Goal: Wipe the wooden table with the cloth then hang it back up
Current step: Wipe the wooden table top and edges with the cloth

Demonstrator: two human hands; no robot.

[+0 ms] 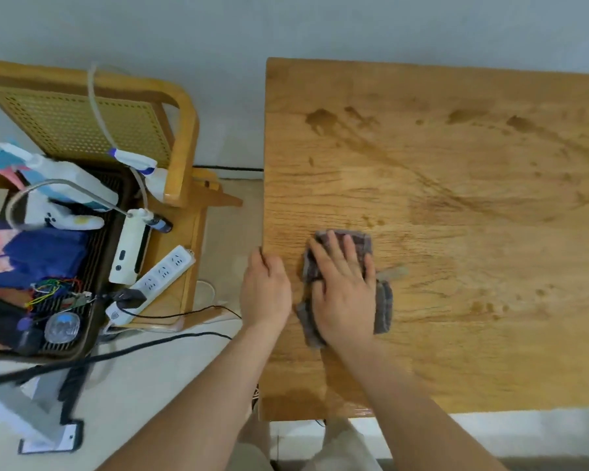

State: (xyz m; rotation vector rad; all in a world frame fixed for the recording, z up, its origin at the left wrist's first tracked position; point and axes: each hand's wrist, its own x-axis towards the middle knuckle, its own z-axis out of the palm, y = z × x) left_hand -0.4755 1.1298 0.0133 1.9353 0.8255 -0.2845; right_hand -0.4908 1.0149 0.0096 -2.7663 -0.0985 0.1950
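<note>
My right hand (pixel 346 294): flat and open, palm down, fingers spread, pressing on top of the cloth; nothing is gripped, the hand just lies on it.
Cloth (pixel 383 302): grey-brown, checked, crumpled; it lies on the wooden table close to the table's left edge, and shows beyond my fingertips, to the right of my hand and under my wrist.
My left hand (pixel 266 290): resting on the table's left edge, just left of the cloth and not touching it; the fingers curl over the edge, the thumb side lies on the top, and the hand holds no separate object.
Wooden table (pixel 473 334): a light-brown top with strong grain, taking up the right of the view; its left end and near edge are both visible.
Wet marks (pixel 490 185): darker streaks and blotches on the table top, beyond the cloth and to its right, curving in a wide arc toward the table's far right.
Near corner of the table: a dark damp patch sits at the near left corner, on my side of the cloth.
Chair (pixel 181 137): wooden frame with a woven cane back, standing off the table's left end, well apart from the cloth.
Tray (pixel 92 266): dark, slatted, left of the table and beside the chair, crowded with small items I cannot all make out.
Power strip (pixel 157 280): white, lying at a slant by the tray, between the tray and the table.
Cables (pixel 170 341): black, running over the pale floor from the tray side toward the table's left end.
</note>
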